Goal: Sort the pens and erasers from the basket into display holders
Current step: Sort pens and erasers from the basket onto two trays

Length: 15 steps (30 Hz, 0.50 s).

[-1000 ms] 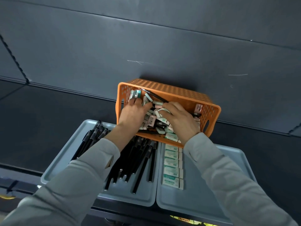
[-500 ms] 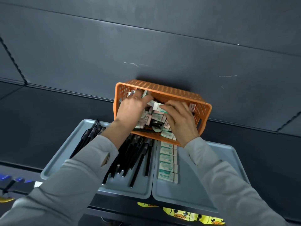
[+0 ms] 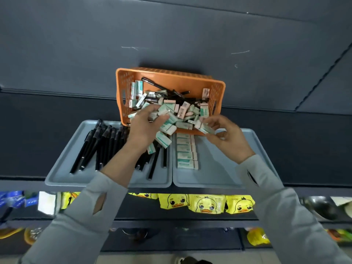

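Note:
An orange perforated basket [image 3: 171, 76] is tipped toward me on the shelf, full of wrapped erasers [image 3: 185, 109] and black pens [image 3: 160, 86]. My left hand [image 3: 144, 128] is at its front lip, shut on a bunch of erasers, with some sliding out below it [image 3: 162, 139]. My right hand [image 3: 226, 137] pinches an eraser [image 3: 204, 128] at the basket's front right. The left grey tray [image 3: 62, 168] holds several black pens [image 3: 99, 145]. The right grey tray [image 3: 219, 178] holds a column of erasers [image 3: 186, 151].
A dark padded wall stands behind the basket. Below the shelf edge a lower shelf carries yellow duck packets [image 3: 207, 203], blue packs [image 3: 15, 200] at the left and a metal bowl [image 3: 320, 206] at the right.
Both hands have drawn back from inside the basket to its front lip, each with erasers. My view has dropped, so the lower shelf now shows.

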Motion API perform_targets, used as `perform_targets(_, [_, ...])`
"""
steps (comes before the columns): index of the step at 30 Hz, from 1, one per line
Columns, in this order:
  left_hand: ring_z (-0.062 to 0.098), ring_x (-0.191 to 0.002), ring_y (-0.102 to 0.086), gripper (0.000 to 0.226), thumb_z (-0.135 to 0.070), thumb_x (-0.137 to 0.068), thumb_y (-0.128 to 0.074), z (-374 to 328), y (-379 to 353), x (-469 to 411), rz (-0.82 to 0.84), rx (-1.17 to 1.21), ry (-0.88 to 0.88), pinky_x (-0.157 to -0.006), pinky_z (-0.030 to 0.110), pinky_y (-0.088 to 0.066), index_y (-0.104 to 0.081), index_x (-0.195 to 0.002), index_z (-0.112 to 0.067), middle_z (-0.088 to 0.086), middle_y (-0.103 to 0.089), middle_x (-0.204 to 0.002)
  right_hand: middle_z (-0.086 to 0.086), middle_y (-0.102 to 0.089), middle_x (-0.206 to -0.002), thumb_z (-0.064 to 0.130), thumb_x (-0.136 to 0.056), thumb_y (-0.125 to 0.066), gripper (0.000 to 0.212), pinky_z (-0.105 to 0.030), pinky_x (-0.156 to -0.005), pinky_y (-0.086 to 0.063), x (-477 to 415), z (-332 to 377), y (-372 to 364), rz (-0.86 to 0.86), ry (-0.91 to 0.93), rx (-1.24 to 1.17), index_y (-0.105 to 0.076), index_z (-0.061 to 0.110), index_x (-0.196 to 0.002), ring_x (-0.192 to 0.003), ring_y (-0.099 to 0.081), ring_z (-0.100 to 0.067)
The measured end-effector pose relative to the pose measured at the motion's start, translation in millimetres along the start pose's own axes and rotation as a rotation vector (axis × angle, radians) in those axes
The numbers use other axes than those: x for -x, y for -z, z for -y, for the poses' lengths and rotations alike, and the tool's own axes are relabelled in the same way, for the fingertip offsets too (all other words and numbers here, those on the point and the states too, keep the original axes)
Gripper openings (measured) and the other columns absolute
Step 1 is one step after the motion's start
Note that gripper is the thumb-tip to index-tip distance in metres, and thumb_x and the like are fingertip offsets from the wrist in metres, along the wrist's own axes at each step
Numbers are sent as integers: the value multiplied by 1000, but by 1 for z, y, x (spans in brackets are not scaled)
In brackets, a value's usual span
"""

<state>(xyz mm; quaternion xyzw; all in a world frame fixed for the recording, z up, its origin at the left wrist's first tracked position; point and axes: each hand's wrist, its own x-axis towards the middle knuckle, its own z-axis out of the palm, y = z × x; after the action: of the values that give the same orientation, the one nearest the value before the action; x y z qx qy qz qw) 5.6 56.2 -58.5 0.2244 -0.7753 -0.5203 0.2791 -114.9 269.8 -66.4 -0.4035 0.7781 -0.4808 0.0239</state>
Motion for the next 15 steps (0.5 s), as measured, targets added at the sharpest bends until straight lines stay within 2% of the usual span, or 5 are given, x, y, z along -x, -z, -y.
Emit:
perform_targets(2, [19,-97,-60,31,-33,-88,-68,2,0,10,13,85,61,-86,34,-50,-59,-113,-17,-4,-60,-104,0,-62,-105,6,-76,-67,34,-30,-75,-50,15,-6,6,27,-24,116,-65,20,-107,-92,-57,-14])
perform_targets(5, [7,-69,-50,22,-30,-89,-67,1,0,23,3,142,70,-72,29,-49,-58,-109,-23,-10,-54,-83,-2,-66,-100,3,-75,-69,31,-32,-77,-47,26,-14,13,71,-48,358,-68,17,-102,-92,-58,-22])
perform_targets(9, [0,-60,-53,10,-24,-90,-67,-5,-6,40,10,229,110,-69,29,-49,-63,-88,-33,-17,-59,-65,-8,-69,-99,2,-79,-70,19,-26,-79,-35,27,-23,12,98,-34,542,-76,15,-93,-92,-57,-30])
perform_targets(12, [13,-72,-65,7,-22,-89,-68,-7,-14,52,39,281,146,-73,40,-56,-67,-90,-29,-8,-70,-79,-12,-67,-91,-4,-79,-69,21,-29,-76,-42,24,-29,-2,0,17,524,-78,12,-88,-85,-60,-34])
perform_targets(15, [17,-73,-70,8,-17,-90,-65,-7,-22,63,33,320,193,-63,33,-60,-67,-95,-23,0,-71,-87,-12,-67,-88,1,-82,-67,18,-29,-71,-43,18,-29,-15,-45,22,536,-77,12,-91,-83,-60,-32])
